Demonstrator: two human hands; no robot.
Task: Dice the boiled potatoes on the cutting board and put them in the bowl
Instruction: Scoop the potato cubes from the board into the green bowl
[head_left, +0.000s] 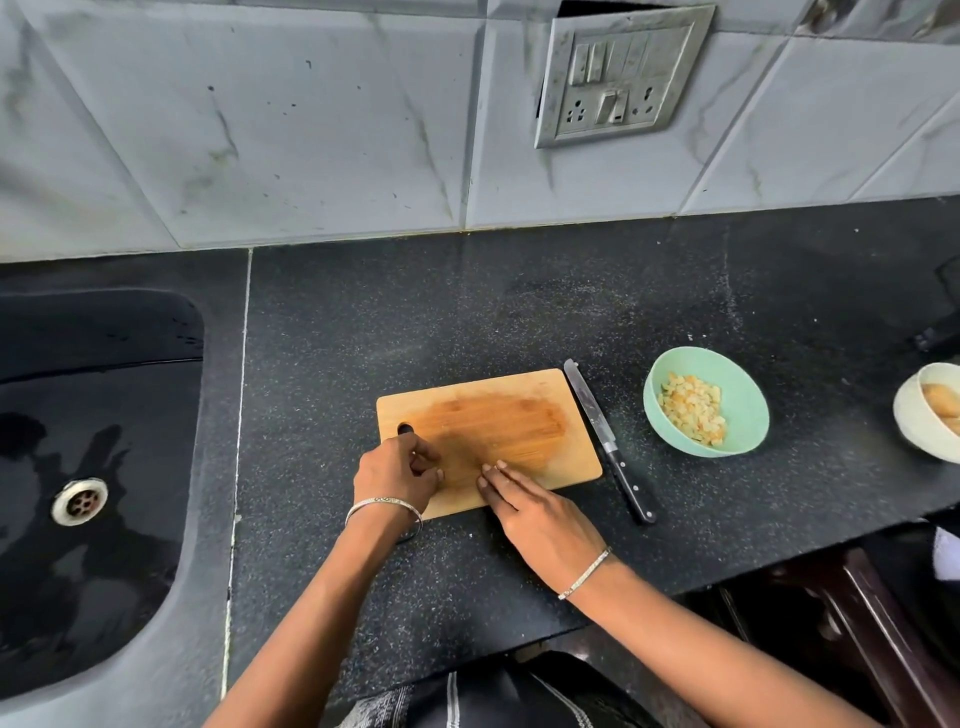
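Diced potatoes (693, 410) lie in the green bowl (748, 405), to the right of the cutting board (519, 415), which bears only a damp smear. We judge them soft, light and crumbly, better scooped loosely than pinched. Our right grip (535, 512) rests flat on the board's near edge, fingers straight, holding nothing. Our left grip (400, 470) curls at the board's left corner; we cannot tell whether it holds crumbs. The knife (609, 440) lies on the surface (415, 312) just beside the board.

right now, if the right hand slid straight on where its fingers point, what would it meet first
Likely just bare cutting board, heading toward its far left corner; the left hand sits close beside that line and might be brushed.
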